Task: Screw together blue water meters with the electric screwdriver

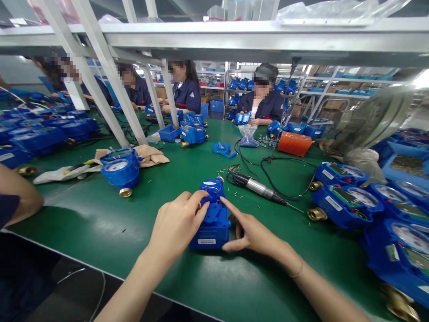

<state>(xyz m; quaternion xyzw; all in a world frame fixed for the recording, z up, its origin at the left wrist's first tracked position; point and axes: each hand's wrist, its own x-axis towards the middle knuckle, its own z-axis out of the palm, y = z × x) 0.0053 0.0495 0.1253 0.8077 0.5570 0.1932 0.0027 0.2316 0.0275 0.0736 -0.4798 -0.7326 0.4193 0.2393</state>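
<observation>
A blue water meter (211,230) lies face down on the green table in front of me, its white label towards me. My left hand (182,217) is closed on it from the left, thumb and fingers gripping near the narrower far part. From the right, my right hand (251,232) holds the meter's side, its index fingertip near the far part and the thumb low by the near corner. The face of the meter is hidden underneath. Just beyond lies an electric screwdriver (259,187) with a black cable, among small loose screws (235,194).
Open blue meters (348,201) with brass fittings crowd the right side. Another meter (120,172) stands at left by a beige cloth (152,155). A blue cover (224,150) and orange bin (294,144) lie farther back. Co-workers sit opposite; someone's arm (20,194) rests at left.
</observation>
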